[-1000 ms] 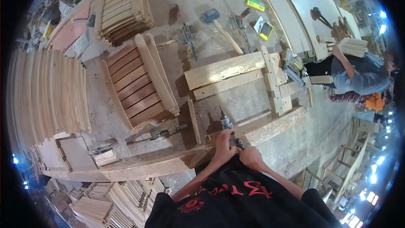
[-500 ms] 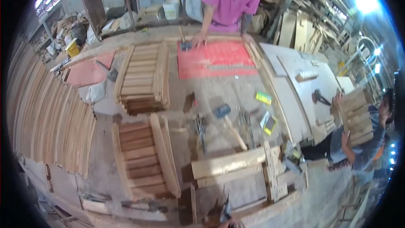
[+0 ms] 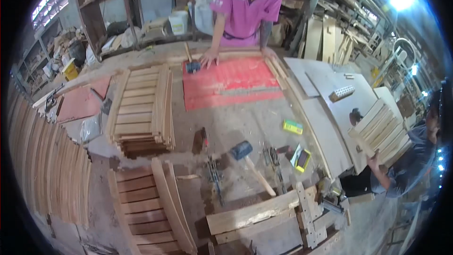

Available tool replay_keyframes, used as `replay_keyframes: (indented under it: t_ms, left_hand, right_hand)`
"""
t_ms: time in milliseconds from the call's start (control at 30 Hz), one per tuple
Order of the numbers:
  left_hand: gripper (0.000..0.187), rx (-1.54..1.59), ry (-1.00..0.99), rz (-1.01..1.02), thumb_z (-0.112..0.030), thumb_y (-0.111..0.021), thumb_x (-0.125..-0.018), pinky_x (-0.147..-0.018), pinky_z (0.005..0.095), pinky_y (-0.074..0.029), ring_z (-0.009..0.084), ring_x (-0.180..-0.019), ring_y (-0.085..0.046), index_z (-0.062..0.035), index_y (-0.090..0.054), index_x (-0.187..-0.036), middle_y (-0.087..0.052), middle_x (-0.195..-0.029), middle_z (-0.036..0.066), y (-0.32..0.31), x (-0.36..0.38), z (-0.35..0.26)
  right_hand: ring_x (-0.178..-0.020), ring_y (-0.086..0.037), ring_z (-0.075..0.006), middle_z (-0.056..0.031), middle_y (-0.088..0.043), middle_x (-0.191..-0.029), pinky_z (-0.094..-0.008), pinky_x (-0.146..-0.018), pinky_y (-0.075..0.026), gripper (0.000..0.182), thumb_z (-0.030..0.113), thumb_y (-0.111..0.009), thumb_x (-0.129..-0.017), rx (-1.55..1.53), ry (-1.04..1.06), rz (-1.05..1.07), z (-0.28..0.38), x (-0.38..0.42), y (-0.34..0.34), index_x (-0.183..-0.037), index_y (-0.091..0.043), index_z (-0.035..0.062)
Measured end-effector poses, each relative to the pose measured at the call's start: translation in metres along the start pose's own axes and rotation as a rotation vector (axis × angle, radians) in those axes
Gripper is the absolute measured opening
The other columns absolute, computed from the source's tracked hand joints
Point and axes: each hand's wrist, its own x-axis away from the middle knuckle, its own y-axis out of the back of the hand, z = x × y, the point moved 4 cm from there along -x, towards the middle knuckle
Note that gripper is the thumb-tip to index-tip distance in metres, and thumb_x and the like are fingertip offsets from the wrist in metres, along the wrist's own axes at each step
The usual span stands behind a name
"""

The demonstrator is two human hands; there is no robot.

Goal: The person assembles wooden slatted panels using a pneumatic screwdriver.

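Neither of my hands shows in the head view. At the bottom edge a dark pointed tool tip (image 3: 251, 248) just enters the picture; whatever holds it is cut off. Close to it, light wooden boards (image 3: 255, 213) lie across the near bench, with an upright notched wooden piece (image 3: 307, 217) at their right end. A rubber mallet (image 3: 241, 150) with a pale handle rests on the worktop beyond them. Metal clamps (image 3: 214, 174) lie to its left, and another clamp (image 3: 275, 165) to its right.
Slatted panels (image 3: 137, 108) are stacked at left, with another slatted panel (image 3: 148, 208) nearer. Wood strips (image 3: 52, 165) fill the far left. A co-worker in pink (image 3: 245, 9) leans on a red sheet (image 3: 203, 94). At right, another person (image 3: 406, 160) holds a slatted panel (image 3: 380, 130).
My view has tilted up, so the bench things sit lower and the pointed tool is nearly out of the picture. The co-worker at right has lowered and tilted the slatted panel.
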Motion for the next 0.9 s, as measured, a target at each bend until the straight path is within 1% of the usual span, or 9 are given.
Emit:
replay_keyframes:
  t_ms: [400, 567, 767, 900]
  left_hand:
    - [0.024, -0.026, -0.066, 0.006, -0.034, -0.055, -0.099, -0.071, 0.0364, -0.051, 0.0222, -0.081, -0.058, -0.0106, -0.06, -0.096, -0.06, -0.09, 0.008, -0.001, 0.018, -0.028]
    - [0.024, -0.035, -0.118, 0.025, -0.034, -0.055, -0.1, -0.072, 0.0359, -0.051, 0.0216, -0.085, -0.059, -0.01, -0.061, -0.101, -0.061, -0.095, 0.008, -0.005, 0.029, -0.034]
    - [0.026, -0.101, -0.175, 0.07, -0.034, -0.055, -0.1, -0.074, 0.0352, -0.051, 0.021, -0.088, -0.06, -0.0094, -0.063, -0.107, -0.063, -0.1, 0.008, -0.012, 0.051, 0.001]
    - [0.029, -0.263, -0.214, 0.126, -0.034, -0.055, -0.1, -0.074, 0.0348, -0.051, 0.0206, -0.091, -0.06, -0.009, -0.064, -0.111, -0.064, -0.104, 0.008, -0.01, 0.067, 0.053]
  right_hand:
    - [-0.089, -0.057, -0.0295, -0.019, -0.054, -0.113, -0.0446, -0.076, -0.046, 0.038, 0.022, -0.048, -0.098, -0.011, 0.011, -0.009, 0.012, -0.009, 0.0, -0.129, -0.05, 0.0009]
    - [-0.084, -0.057, -0.0257, -0.0165, -0.057, -0.107, -0.0415, -0.073, -0.047, 0.035, 0.021, -0.049, -0.097, -0.01, 0.05, -0.011, 0.018, -0.009, 0.001, -0.126, -0.053, 0.0006]
    - [-0.077, -0.058, -0.0212, -0.0135, -0.06, -0.101, -0.0377, -0.068, -0.048, 0.032, 0.02, -0.049, -0.097, -0.032, 0.127, 0.003, -0.004, 0.011, 0.002, -0.121, -0.057, 0.0002]
    - [-0.073, -0.059, -0.0181, -0.0116, -0.062, -0.096, -0.0352, -0.065, -0.048, 0.03, 0.019, -0.05, -0.096, -0.09, 0.189, 0.046, -0.048, 0.029, 0.0, -0.118, -0.06, 0.0]
